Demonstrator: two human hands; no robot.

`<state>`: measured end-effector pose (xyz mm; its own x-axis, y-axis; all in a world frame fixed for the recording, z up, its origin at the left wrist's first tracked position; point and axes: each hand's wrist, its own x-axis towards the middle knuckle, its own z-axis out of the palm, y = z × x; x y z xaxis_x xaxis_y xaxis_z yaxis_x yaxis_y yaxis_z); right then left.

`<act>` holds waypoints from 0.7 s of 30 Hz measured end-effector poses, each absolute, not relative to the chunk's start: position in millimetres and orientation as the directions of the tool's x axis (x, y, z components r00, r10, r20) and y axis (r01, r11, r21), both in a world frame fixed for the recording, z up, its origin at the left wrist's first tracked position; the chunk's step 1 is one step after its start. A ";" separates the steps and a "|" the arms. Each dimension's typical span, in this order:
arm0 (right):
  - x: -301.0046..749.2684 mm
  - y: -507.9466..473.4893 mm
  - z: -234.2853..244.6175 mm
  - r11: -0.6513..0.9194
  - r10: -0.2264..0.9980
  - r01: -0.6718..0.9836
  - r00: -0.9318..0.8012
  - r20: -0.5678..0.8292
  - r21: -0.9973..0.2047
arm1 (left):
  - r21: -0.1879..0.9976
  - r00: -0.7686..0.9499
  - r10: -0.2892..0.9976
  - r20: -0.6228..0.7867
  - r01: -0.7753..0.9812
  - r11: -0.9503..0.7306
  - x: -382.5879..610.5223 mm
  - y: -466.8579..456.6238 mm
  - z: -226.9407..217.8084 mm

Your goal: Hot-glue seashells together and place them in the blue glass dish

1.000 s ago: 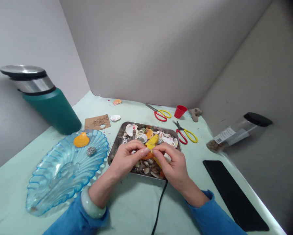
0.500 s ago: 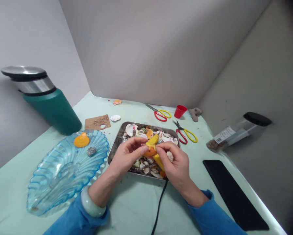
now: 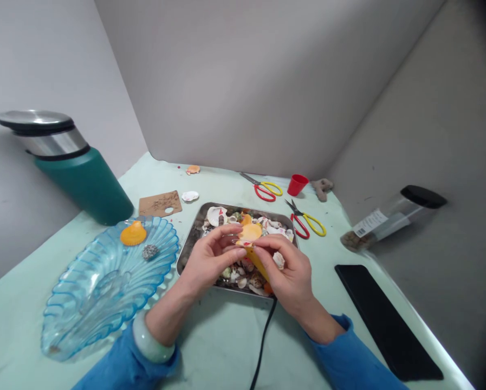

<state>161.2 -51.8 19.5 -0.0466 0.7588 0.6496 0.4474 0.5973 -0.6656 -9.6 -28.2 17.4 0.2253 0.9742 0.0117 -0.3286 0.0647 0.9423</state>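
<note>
Over the tray, my left hand (image 3: 207, 259) pinches the left side of an orange shell (image 3: 250, 233) with red marks along its near edge. My right hand (image 3: 287, 271) grips the same shell from the right, thumb and finger together. Just below the fingertips shows a long yellow object (image 3: 259, 264), partly hidden by the right hand; whether that hand touches it I cannot tell. Beneath both hands is a metal tray (image 3: 189, 246) filled with shells and small snail shells (image 3: 243, 281). A black cord (image 3: 263, 341) runs from the tray's near edge towards me.
On the left stand a blue shell-shaped dish (image 3: 100, 287), holding a yellow shell (image 3: 133, 233) and a speckled stone (image 3: 149, 251), and a green bottle (image 3: 86, 184). Two scissors (image 3: 313, 223), a red cup (image 3: 297, 184), a clear jar (image 3: 389, 219) and a black slab (image 3: 389, 322) lie beyond and right.
The orange shell has been tilted between my fingers, so its broad face shows and covers the upper end of the yellow object. Both hands keep nearly the same place.
</note>
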 end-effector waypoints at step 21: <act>160.1 -53.1 16.4 0.546 0.780 0.468 0.020 0.626 -0.695 | 0.916 0.128 0.991 -0.039 -0.391 0.086 -11.4 -28.2 14.7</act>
<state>160.1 -53.1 16.4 0.0199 0.7798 0.6257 0.4678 0.5458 -0.6951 -11.4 -28.2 14.7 0.1278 0.9911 -0.0387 -0.3912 0.0862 0.9163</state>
